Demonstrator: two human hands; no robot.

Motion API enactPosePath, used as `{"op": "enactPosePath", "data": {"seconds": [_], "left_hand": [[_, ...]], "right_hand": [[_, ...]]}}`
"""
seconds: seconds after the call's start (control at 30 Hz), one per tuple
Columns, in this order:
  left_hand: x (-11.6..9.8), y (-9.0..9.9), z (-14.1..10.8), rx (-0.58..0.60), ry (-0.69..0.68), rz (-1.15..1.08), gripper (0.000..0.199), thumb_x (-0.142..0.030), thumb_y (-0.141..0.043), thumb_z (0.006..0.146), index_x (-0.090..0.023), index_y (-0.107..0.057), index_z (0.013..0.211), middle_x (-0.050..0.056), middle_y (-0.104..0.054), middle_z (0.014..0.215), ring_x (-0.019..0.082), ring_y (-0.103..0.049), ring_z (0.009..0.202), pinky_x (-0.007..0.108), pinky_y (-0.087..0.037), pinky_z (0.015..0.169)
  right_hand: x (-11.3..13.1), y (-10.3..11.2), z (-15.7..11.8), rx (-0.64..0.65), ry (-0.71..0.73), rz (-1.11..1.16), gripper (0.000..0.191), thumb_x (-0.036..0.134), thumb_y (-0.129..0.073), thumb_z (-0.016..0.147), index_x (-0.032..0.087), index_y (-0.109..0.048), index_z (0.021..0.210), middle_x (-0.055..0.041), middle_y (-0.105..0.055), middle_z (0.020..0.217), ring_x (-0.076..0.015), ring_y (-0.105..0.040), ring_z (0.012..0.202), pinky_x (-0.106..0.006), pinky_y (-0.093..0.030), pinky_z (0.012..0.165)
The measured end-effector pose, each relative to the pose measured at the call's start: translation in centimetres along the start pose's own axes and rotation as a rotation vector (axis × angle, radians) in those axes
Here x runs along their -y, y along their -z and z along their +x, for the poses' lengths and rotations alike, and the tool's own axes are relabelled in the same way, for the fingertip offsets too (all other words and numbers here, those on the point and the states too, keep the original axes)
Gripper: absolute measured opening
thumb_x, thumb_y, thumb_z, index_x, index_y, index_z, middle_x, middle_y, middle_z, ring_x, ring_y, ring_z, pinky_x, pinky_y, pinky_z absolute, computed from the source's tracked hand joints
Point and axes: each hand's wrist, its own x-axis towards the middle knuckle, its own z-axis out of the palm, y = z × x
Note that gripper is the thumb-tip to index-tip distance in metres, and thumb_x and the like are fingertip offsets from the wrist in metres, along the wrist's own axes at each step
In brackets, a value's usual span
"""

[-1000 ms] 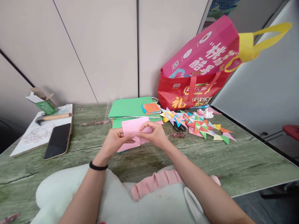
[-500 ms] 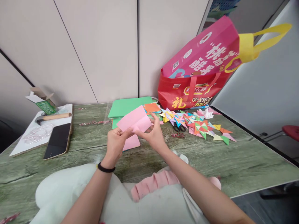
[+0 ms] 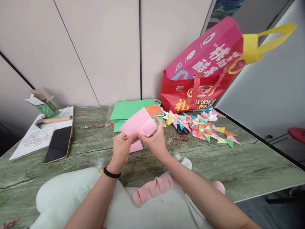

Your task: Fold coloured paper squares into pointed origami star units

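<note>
A pink sheet of paper point(image 3: 138, 122) with a crease is held up above the table between both hands. My left hand point(image 3: 122, 146) pinches its lower edge with thumb and fingers. On the right side, my right hand point(image 3: 154, 141) grips the same sheet, its thumb close to the left thumb and its fingers at the right edge. Another pink sheet point(image 3: 136, 146) lies on the table beneath, partly hidden by the hands. Behind are green sheets point(image 3: 130, 109) and a small stack of orange-topped paper point(image 3: 154, 110).
Folded colored paper pieces point(image 3: 206, 128) and black scissors point(image 3: 183, 130) lie right. Red and pink bags point(image 3: 176, 95) stand behind. Left are a phone point(image 3: 58, 144), a hammer-like tool point(image 3: 57, 119), beads point(image 3: 39, 136) and a green box point(image 3: 49, 109). A plush toy point(image 3: 71, 194) sits in front.
My left hand and forearm have shifted slightly right, covering more of the pink sheet on the table. The held sheet's right part has opened out a little to the right.
</note>
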Motion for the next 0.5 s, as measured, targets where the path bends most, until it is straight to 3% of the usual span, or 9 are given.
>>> {"op": "enactPosePath", "data": {"seconds": [0.1,0.33,0.5], "left_hand": [[0.26,-0.05,-0.01,-0.03,-0.019,0.002,0.024,-0.025,-0.076,0.056,-0.01,-0.068,0.073,0.006,-0.071,0.071,0.02,-0.066,0.07,0.036,-0.053,0.073],[0.04,0.13,0.14,-0.044,-0.03,-0.042,0.022,-0.023,-0.076,0.057,-0.01,-0.068,0.074,0.005,-0.071,0.071,0.022,-0.067,0.069,0.039,-0.054,0.074],[-0.08,0.19,0.18,-0.064,-0.052,-0.012,0.022,-0.022,-0.075,0.057,-0.01,-0.068,0.074,0.005,-0.072,0.073,0.022,-0.067,0.068,0.039,-0.055,0.072]], "right_hand": [[0.03,-0.02,0.01,-0.004,-0.005,0.001,0.091,0.018,-0.068,0.058,0.018,-0.014,0.132,-0.0157,-0.048,0.118,-0.022,-0.057,0.097,-0.031,-0.052,0.076],[0.27,0.13,0.28,0.051,-0.123,0.25,0.085,0.015,-0.065,0.057,0.022,-0.018,0.127,-0.0118,-0.051,0.115,-0.0154,-0.065,0.073,-0.027,-0.053,0.064],[-0.11,0.3,0.54,0.098,-0.151,0.257,0.075,0.019,-0.067,0.056,0.021,-0.027,0.12,-0.0102,-0.057,0.109,-0.0155,-0.065,0.073,-0.029,-0.053,0.067]]}}
